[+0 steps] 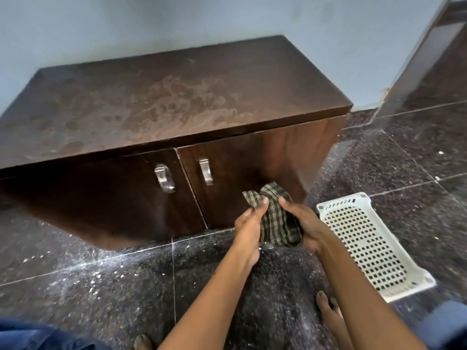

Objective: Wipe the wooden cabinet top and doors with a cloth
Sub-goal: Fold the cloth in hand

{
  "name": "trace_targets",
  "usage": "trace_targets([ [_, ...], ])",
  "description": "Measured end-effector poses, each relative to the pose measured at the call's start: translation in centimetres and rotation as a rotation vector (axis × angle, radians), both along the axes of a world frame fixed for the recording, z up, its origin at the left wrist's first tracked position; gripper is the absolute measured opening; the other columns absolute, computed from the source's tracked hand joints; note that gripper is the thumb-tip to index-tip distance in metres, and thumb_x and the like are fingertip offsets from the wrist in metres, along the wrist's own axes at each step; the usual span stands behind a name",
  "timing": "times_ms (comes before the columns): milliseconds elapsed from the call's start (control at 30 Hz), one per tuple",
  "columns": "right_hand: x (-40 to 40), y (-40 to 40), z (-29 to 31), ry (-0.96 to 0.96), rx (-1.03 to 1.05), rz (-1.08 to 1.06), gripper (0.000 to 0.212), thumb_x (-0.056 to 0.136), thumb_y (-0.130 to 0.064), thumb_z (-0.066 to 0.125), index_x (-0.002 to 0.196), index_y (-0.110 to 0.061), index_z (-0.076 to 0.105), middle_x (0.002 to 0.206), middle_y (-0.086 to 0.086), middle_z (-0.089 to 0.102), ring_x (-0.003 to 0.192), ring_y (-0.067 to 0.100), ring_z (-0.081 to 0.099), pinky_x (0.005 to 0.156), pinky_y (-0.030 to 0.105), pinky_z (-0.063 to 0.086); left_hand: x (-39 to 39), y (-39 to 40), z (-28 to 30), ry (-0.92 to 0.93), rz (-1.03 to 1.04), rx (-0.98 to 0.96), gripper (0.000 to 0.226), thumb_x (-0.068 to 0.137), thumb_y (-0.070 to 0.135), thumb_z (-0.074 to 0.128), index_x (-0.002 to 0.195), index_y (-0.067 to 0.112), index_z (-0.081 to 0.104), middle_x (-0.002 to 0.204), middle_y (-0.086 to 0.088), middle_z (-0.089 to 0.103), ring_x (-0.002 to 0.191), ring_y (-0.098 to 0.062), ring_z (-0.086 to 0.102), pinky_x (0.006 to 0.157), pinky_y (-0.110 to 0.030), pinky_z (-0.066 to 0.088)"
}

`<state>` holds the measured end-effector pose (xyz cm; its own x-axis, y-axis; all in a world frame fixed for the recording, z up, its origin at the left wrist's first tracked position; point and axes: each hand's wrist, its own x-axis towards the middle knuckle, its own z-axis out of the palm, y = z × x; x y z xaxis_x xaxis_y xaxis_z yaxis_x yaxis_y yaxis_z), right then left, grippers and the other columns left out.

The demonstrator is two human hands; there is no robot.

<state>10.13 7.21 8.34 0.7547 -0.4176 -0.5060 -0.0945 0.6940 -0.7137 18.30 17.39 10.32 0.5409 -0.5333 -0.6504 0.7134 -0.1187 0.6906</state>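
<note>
A low dark wooden cabinet (177, 97) stands against the pale wall, its top covered in dusty, blotchy stains. Below the top are two doors (106, 198), each with a metal handle (164, 178). In front of the right door, both hands hold a green checked cloth (275, 218) bunched between them. My left hand (249, 226) grips its left side with the thumb up on the fabric. My right hand (305, 223) cups and grips its right side. The cloth hangs in the air, apart from the cabinet.
A white perforated plastic basket (366, 238) lies on the dark speckled stone floor (101, 286) to the right of the cabinet. My bare feet (328, 314) stand on the dusty floor near the bottom edge. A dark door frame (429, 59) rises at the right.
</note>
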Motion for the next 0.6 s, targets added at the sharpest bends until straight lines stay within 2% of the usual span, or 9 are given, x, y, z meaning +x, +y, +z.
trace_targets([
  [100, -1.7, -1.5, -0.9, 0.006, 0.051, -0.095, 0.046, 0.08, -0.034, 0.065, 0.113, -0.001, 0.064, 0.111, 0.019, 0.067, 0.102, 0.029, 0.066, 0.077, 0.037, 0.056, -1.5, -2.5, -0.9, 0.07, -0.006, 0.023, 0.051, 0.087, 0.024, 0.067, 0.132, 0.008, 0.05, 0.122, -0.014, 0.063, 0.111, -0.029, 0.061, 0.098, -0.047, 0.047],
  [200, -4.1, -3.6, -1.7, 0.147, -0.03, -0.107, 0.042, 0.078, -0.037, 0.065, 0.103, -0.003, 0.069, 0.105, 0.016, 0.07, 0.098, 0.027, 0.068, 0.082, 0.037, 0.054, -3.6, -5.0, -2.5, 0.138, -0.005, 0.067, 0.029, 0.093, 0.02, 0.059, 0.121, 0.013, 0.057, 0.12, -0.012, 0.064, 0.105, -0.025, 0.062, 0.09, -0.041, 0.049],
  [267, -6.2, -5.5, -2.5, 0.239, -0.092, -0.126, 0.033, 0.076, -0.033, 0.068, 0.095, -0.006, 0.072, 0.099, 0.013, 0.073, 0.091, 0.021, 0.07, 0.075, 0.031, 0.055, -5.3, -6.7, -3.8, 0.175, -0.035, 0.118, 0.013, 0.096, 0.021, 0.053, 0.105, 0.015, 0.06, 0.117, -0.012, 0.065, 0.095, -0.023, 0.062, 0.075, -0.032, 0.05],
  [333, -8.3, -7.4, -3.3, 0.271, -0.12, -0.146, 0.02, 0.081, -0.023, 0.067, 0.093, -0.008, 0.072, 0.094, 0.009, 0.074, 0.083, 0.014, 0.071, 0.064, 0.022, 0.055, -7.3, -8.5, -5.2, 0.19, -0.067, 0.169, 0.014, 0.098, 0.022, 0.05, 0.098, 0.013, 0.06, 0.115, -0.013, 0.065, 0.093, -0.022, 0.061, 0.071, -0.03, 0.049],
  [400, -10.2, -9.1, -4.3, 0.349, -0.171, -0.166, 0.012, 0.085, -0.02, 0.066, 0.089, -0.01, 0.071, 0.087, 0.005, 0.074, 0.075, 0.011, 0.069, 0.058, 0.019, 0.052, -9.3, -10.3, -6.6, 0.176, -0.077, 0.226, 0.015, 0.097, 0.019, 0.051, 0.104, 0.008, 0.06, 0.117, -0.015, 0.064, 0.099, -0.025, 0.062, 0.082, -0.034, 0.049],
  [467, -12.0, -10.8, -5.7, 0.444, -0.237, -0.2, 0.012, 0.085, -0.022, 0.068, 0.082, -0.01, 0.07, 0.083, 0.006, 0.071, 0.073, 0.015, 0.064, 0.063, 0.024, 0.05, -11.3, -12.2, -7.7, 0.108, -0.136, 0.278, 0.023, 0.097, 0.019, 0.051, 0.118, 0.008, 0.054, 0.125, -0.014, 0.059, 0.108, -0.027, 0.059, 0.09, -0.036, 0.046],
  [533, -13.6, -12.0, -7.1, 0.537, -0.276, -0.251, 0.015, 0.086, -0.024, 0.067, 0.079, -0.01, 0.069, 0.082, 0.009, 0.068, 0.074, 0.018, 0.061, 0.072, 0.032, 0.05, -12.8, -13.7, -8.3, 0.048, -0.235, 0.303, 0.033, 0.097, 0.019, 0.049, 0.13, 0.013, 0.046, 0.13, -0.009, 0.055, 0.11, -0.024, 0.056, 0.092, -0.034, 0.045],
  [600, -15.3, -13.0, -8.8, 0.607, -0.302, -0.321, 0.019, 0.089, -0.024, 0.063, 0.08, -0.009, 0.068, 0.078, 0.008, 0.067, 0.07, 0.017, 0.06, 0.071, 0.032, 0.051, -14.3, -15.4, -9.0, 0.041, -0.31, 0.295, 0.04, 0.098, 0.015, 0.046, 0.138, 0.016, 0.042, 0.13, -0.009, 0.055, 0.107, -0.022, 0.056, 0.09, -0.032, 0.047],
])
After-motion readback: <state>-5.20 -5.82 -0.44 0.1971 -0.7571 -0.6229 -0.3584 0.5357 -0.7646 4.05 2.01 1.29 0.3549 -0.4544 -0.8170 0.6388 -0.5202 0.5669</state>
